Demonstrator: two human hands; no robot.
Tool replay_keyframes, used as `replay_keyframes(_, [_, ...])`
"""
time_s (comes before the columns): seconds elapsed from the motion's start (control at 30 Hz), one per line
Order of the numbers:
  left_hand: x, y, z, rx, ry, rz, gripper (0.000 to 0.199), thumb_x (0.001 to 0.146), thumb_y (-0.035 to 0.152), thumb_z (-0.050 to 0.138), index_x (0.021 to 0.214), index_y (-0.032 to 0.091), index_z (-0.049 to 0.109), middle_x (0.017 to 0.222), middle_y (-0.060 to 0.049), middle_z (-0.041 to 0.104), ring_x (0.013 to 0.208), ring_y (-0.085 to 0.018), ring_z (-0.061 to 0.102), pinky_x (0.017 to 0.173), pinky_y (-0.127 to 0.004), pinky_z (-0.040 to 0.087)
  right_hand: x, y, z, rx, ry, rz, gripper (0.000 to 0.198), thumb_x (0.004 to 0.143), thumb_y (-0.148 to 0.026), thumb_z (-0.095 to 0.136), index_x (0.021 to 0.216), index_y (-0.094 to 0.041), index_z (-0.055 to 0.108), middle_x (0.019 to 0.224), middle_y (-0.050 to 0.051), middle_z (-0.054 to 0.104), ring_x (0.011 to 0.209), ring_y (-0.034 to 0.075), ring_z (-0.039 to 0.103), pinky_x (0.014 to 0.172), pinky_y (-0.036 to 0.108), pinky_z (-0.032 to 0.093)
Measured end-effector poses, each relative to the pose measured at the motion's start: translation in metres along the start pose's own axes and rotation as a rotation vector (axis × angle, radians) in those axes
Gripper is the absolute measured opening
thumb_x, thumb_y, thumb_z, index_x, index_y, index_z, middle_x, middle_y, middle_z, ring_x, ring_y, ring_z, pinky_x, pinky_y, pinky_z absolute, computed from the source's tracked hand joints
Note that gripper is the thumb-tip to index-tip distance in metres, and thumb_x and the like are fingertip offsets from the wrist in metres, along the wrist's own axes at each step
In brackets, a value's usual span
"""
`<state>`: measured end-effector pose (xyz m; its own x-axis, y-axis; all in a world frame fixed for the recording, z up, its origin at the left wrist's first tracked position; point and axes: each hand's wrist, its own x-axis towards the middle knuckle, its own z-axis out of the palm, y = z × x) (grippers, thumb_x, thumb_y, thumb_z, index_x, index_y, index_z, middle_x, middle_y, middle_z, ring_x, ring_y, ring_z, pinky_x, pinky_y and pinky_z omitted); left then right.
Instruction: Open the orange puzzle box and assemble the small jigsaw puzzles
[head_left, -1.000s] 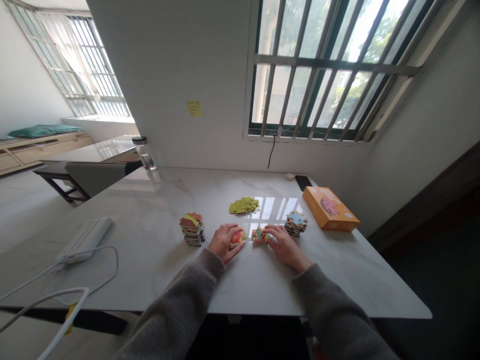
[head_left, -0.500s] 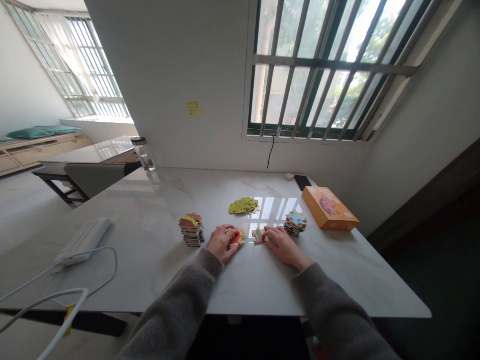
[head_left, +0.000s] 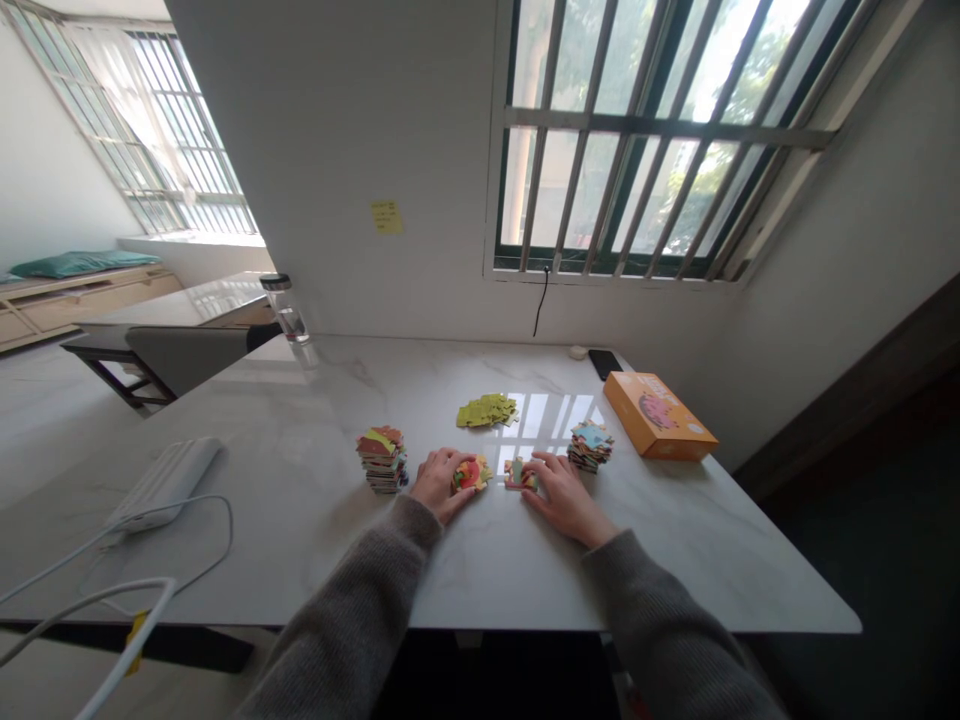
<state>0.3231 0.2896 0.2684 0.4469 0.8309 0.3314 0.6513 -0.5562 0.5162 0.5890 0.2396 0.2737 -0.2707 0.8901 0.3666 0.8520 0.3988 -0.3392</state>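
Note:
My left hand (head_left: 438,482) rests on the table with thumb and fingers curved around red-and-yellow jigsaw pieces (head_left: 471,472). Across a small gap, my right hand (head_left: 564,498) grips other jigsaw pieces (head_left: 517,474), green and red on top, by their right side. How many pieces each hand has is too small to tell. A tall stack of jigsaw pieces (head_left: 383,462) stands just left of my left hand. Behind my right hand is another stack, topped by a light-blue piece (head_left: 591,438). Yellow-green jigsaw pieces (head_left: 487,410) lie overlapping beyond both hands.
An orange box (head_left: 660,415) sits at the right edge of the marble-patterned table (head_left: 315,560), with a black phone (head_left: 604,364) behind it. On the left lie a white power strip (head_left: 169,485) and looping cables (head_left: 229,535). A clear bottle (head_left: 286,310) stands at the back left.
The fingers of my left hand have drawn back slightly, showing more of the red-and-yellow pieces. My right thumb has shifted a little along its pieces. The stacks have not moved.

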Motion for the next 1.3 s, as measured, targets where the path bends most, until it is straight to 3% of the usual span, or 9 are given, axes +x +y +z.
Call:
replay_keyframes(0.17, [0.0, 0.004, -0.003, -0.023, 0.002, -0.01, 0.037, 0.078, 0.016, 0.063, 0.115, 0.022, 0.06, 0.115, -0.008, 0.061, 0.108, -0.028, 0.052, 0.097, -0.046, 0.042, 0.003, -0.014, 0.004, 0.031, 0.112, -0.015, 0.029, 0.092, -0.028, 0.06, 0.121, -0.022, 0.059, 0.125, 0.012, 0.055, 0.115, 0.029, 0.05, 0.101, 0.046, 0.044])
replay_keyframes(0.33, [-0.001, 0.007, -0.003, 0.022, 0.058, -0.019, 0.039, 0.075, 0.021, 0.067, 0.114, 0.022, 0.062, 0.115, -0.009, 0.058, 0.11, -0.03, 0.051, 0.096, -0.047, 0.041, 0.005, -0.027, 0.007, 0.085, 0.129, -0.095, 0.024, 0.095, -0.022, 0.054, 0.119, -0.023, 0.06, 0.117, 0.01, 0.059, 0.112, 0.027, 0.052, 0.097, 0.043, 0.047])
replay_keyframes(0.53, [-0.001, 0.007, -0.003, 0.079, 0.025, -0.036, 0.037, 0.075, 0.021, 0.065, 0.112, 0.022, 0.063, 0.112, -0.009, 0.06, 0.108, -0.032, 0.051, 0.093, -0.048, 0.042, 0.004, -0.031, 0.009, 0.119, 0.155, -0.112, 0.026, 0.094, -0.016, 0.052, 0.118, -0.024, 0.06, 0.112, 0.01, 0.061, 0.106, 0.026, 0.054, 0.092, 0.045, 0.051])
replay_keyframes(0.67, [-0.002, 0.01, -0.003, 0.029, 0.093, 0.059, 0.042, 0.066, 0.018, 0.069, 0.108, 0.022, 0.061, 0.109, -0.008, 0.059, 0.105, -0.03, 0.051, 0.092, -0.047, 0.042, 0.003, -0.033, 0.007, 0.145, 0.191, -0.127, 0.031, 0.092, -0.014, 0.053, 0.121, -0.024, 0.059, 0.116, 0.011, 0.06, 0.109, 0.027, 0.054, 0.094, 0.047, 0.052])
replay_keyframes(0.83, [-0.004, 0.019, -0.002, -0.128, 0.137, 0.255, 0.041, 0.062, 0.009, 0.064, 0.101, 0.022, 0.059, 0.109, -0.007, 0.056, 0.104, -0.027, 0.05, 0.095, -0.043, 0.044, 0.002, -0.038, 0.004, 0.195, 0.13, -0.277, 0.042, 0.089, -0.017, 0.061, 0.129, -0.027, 0.054, 0.138, 0.009, 0.052, 0.127, 0.026, 0.046, 0.106, 0.049, 0.045])
replay_keyframes(0.97, [-0.005, 0.024, -0.001, -0.2, 0.113, 0.307, 0.039, 0.064, 0.009, 0.063, 0.1, 0.022, 0.057, 0.108, -0.007, 0.055, 0.106, -0.026, 0.05, 0.096, -0.042, 0.045, 0.002, -0.038, 0.007, 0.242, 0.094, -0.293, 0.03, 0.091, -0.021, 0.062, 0.121, -0.028, 0.059, 0.128, 0.006, 0.06, 0.12, 0.023, 0.051, 0.104, 0.046, 0.047])
replay_keyframes(1.03, [-0.007, 0.025, -0.003, -0.191, 0.128, 0.291, 0.05, 0.065, 0.011, 0.063, 0.113, 0.022, 0.054, 0.113, -0.008, 0.054, 0.109, -0.028, 0.05, 0.098, -0.044, 0.043, 0.002, -0.037, 0.007, 0.252, 0.116, -0.28, 0.028, 0.092, -0.022, 0.062, 0.119, -0.028, 0.06, 0.126, 0.007, 0.06, 0.118, 0.023, 0.051, 0.101, 0.044, 0.048])
replay_keyframes(1.13, [-0.008, 0.025, -0.005, -0.115, 0.138, 0.227, 0.069, 0.066, 0.014, 0.063, 0.132, 0.021, 0.044, 0.128, -0.012, 0.049, 0.118, -0.031, 0.047, 0.1, -0.048, 0.039, 0.001, -0.031, -0.002, 0.205, 0.277, -0.227, 0.027, 0.093, -0.022, 0.059, 0.119, -0.028, 0.061, 0.127, 0.008, 0.06, 0.118, 0.025, 0.052, 0.1, 0.045, 0.047])
replay_keyframes(1.3, [-0.006, 0.014, -0.001, 0.059, 0.118, 0.101, 0.045, 0.074, 0.017, 0.059, 0.119, 0.022, 0.058, 0.125, -0.011, 0.052, 0.115, -0.032, 0.048, 0.098, -0.05, 0.037, -0.003, 0.012, -0.036, 0.032, 0.794, 0.097, 0.026, 0.092, -0.028, 0.058, 0.117, -0.023, 0.064, 0.121, 0.011, 0.059, 0.116, 0.028, 0.052, 0.103, 0.049, 0.039])
